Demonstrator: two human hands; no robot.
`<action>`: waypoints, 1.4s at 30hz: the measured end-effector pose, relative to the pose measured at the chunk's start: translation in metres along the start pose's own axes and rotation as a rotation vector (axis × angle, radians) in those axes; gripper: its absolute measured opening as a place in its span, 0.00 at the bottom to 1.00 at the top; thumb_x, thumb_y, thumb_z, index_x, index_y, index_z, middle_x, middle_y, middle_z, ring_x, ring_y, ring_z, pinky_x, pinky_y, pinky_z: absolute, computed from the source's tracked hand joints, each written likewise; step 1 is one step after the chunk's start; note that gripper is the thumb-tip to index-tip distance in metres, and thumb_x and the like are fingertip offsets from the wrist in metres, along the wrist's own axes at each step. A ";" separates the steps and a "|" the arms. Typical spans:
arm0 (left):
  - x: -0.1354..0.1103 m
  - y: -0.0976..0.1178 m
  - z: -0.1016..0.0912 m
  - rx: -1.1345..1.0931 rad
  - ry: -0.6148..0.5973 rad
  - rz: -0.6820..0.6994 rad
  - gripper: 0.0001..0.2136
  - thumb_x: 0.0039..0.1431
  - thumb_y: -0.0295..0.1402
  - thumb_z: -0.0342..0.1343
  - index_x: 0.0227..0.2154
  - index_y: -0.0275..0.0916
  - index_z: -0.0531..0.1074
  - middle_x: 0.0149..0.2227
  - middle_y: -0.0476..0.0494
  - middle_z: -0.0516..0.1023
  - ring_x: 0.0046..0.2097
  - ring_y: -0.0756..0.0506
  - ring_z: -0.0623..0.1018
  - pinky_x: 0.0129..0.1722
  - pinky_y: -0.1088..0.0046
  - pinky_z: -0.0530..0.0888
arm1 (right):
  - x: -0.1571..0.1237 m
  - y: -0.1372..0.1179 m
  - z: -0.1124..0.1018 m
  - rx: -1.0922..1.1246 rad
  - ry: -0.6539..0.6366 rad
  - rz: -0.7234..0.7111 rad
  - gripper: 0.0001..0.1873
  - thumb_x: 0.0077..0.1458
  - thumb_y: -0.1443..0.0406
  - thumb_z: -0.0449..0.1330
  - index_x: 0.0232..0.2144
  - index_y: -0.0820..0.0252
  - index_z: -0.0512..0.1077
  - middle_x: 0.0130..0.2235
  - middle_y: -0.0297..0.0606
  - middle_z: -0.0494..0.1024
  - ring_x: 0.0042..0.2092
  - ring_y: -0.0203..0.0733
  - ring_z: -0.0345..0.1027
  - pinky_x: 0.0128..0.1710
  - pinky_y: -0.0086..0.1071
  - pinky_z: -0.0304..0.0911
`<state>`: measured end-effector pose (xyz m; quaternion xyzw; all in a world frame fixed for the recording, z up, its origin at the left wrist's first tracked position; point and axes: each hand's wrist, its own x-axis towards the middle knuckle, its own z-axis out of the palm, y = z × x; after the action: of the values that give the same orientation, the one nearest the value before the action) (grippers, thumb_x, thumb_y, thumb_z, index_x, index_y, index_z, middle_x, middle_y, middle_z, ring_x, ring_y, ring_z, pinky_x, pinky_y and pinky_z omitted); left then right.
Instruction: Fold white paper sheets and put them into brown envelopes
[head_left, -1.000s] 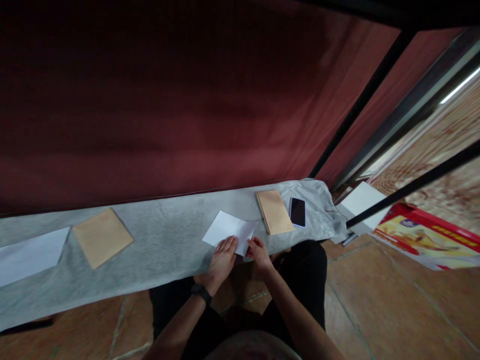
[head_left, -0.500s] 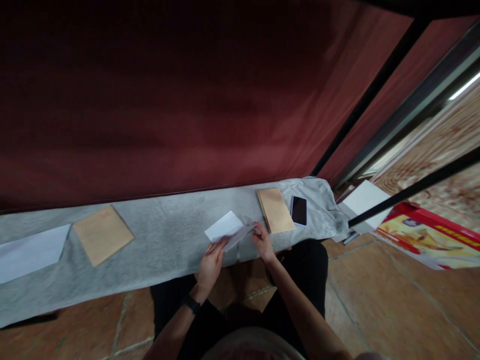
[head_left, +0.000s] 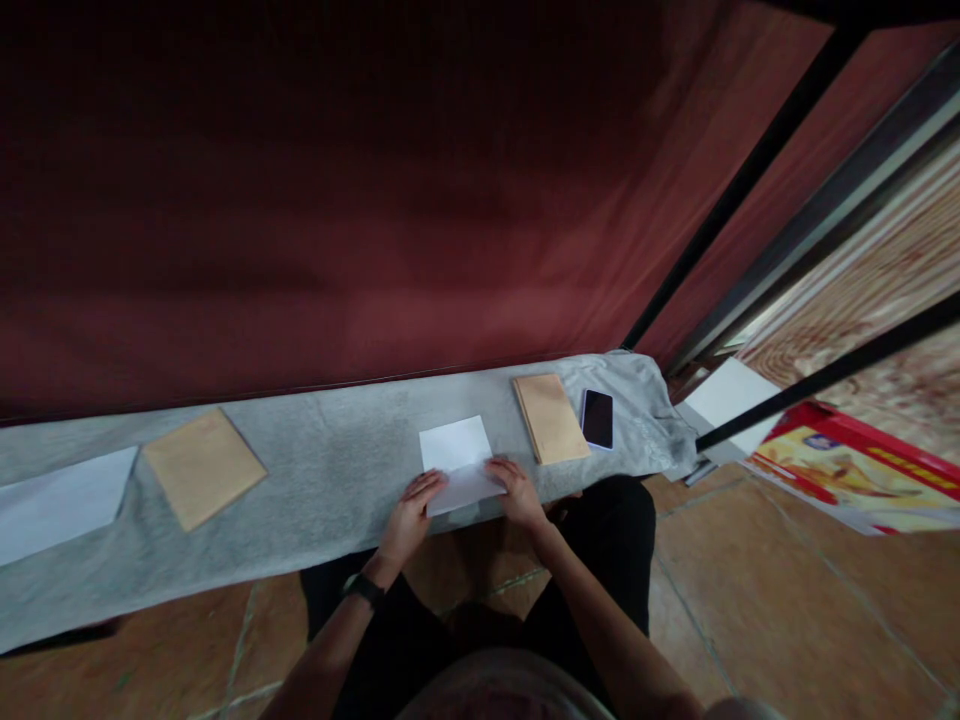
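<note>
The white sheet (head_left: 54, 503) left of the tan envelope (head_left: 202, 467) is cut off by the frame's left edge. Print on the red box (head_left: 840, 470) is too blurred to read. Fingers (head_left: 501, 470) cover the folded paper's (head_left: 459, 460) near corners.

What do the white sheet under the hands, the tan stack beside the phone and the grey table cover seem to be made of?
White sheet: thin matt paper, by its sharp fold line and flat lie. Tan stack: likely kraft paper envelopes, dull brown with layered edges. Grey cover: probably felt or fleece, soft and mottled, bunching at its right end.
</note>
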<state>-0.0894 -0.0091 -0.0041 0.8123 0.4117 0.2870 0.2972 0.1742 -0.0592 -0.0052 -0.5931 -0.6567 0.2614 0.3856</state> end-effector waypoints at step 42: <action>0.048 0.025 -0.005 0.175 0.218 -0.551 0.21 0.62 0.34 0.54 0.58 0.38 0.66 0.35 0.45 0.81 0.37 0.43 0.80 0.37 0.70 0.73 | 0.058 -0.017 0.010 -0.372 0.086 0.239 0.14 0.63 0.66 0.57 0.50 0.55 0.73 0.46 0.45 0.81 0.47 0.49 0.75 0.49 0.37 0.64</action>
<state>-0.0566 0.0204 0.0275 0.6571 0.6690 0.2446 0.2465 0.1562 -0.0038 0.0146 -0.7380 -0.6018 0.1542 0.2635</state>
